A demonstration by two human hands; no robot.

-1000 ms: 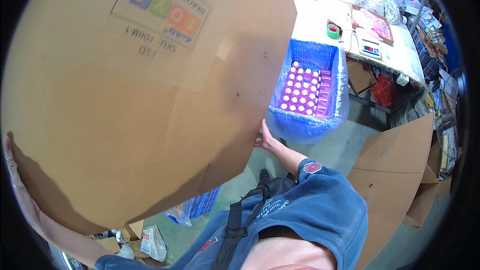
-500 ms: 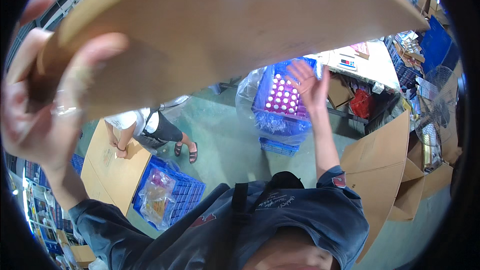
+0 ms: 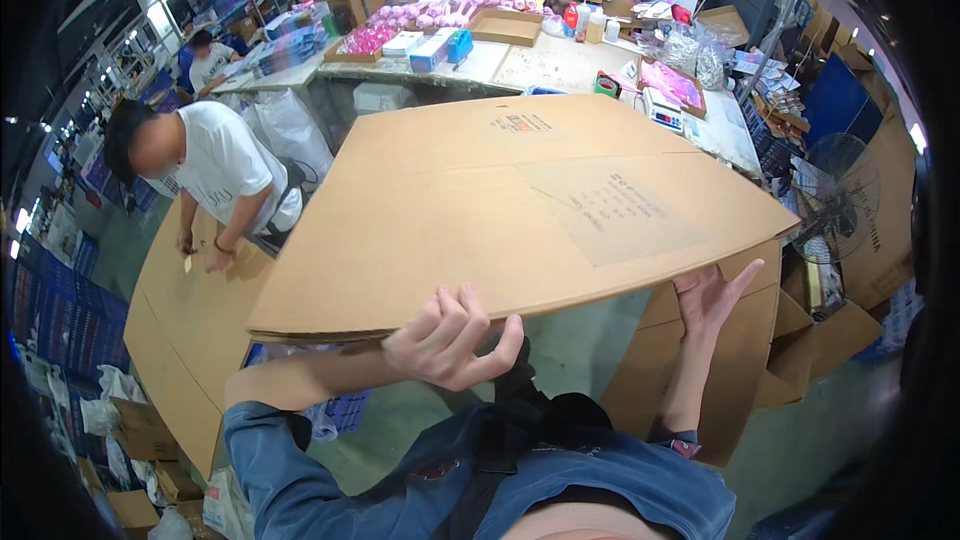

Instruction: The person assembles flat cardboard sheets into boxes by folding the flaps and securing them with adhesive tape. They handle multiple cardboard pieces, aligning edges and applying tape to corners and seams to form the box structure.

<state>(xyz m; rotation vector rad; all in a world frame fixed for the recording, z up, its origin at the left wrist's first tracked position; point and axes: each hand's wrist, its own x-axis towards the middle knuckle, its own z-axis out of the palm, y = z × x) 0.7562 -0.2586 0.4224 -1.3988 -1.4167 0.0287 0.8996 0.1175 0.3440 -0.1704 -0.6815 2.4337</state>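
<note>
A large flattened cardboard box (image 3: 450, 210) spans the middle of the view, tilted, with a strip of clear tape on its upper face. At its near edge my left hand (image 3: 455, 340) is closed, fingertips lapping over the top of the board. My right hand (image 3: 708, 298) is palm up against the underside near the right corner. Its thumb stretches outward, clear of the board, and the other fingers are partly hidden beneath it. Another flattened cardboard box (image 3: 690, 370) stands low behind my right forearm.
A co-worker in a white shirt (image 3: 225, 160) bends over cardboard (image 3: 180, 310) at left. Beyond, a worktable (image 3: 560, 65) carries pink goods (image 3: 440, 12), bottles (image 3: 583, 22) and a scale (image 3: 662, 108). A standing fan (image 3: 835, 195) and open cartons (image 3: 835, 335) are at right.
The cardboard has come down from overhead to waist height, lying flatter. My left hand moved down and right along with it. My right hand, free before, now touches the underside. My view has lifted.
</note>
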